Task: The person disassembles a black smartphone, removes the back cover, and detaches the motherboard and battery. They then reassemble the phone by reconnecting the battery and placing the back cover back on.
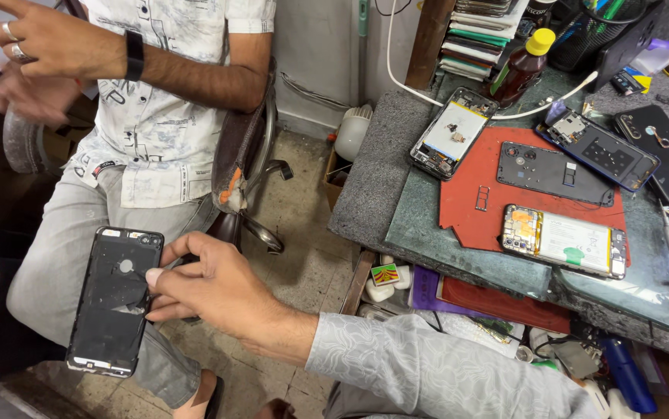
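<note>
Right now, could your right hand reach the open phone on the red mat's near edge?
Probably not readily: the right hand holds a black phone off the bench, though nothing covers the open phone.

Beige tiled floor (303, 256) beneath a worn swivel chair (245, 155), pale wall (315, 54) behind it, green stone worktable (420, 221) to its right, under even light.
</note>
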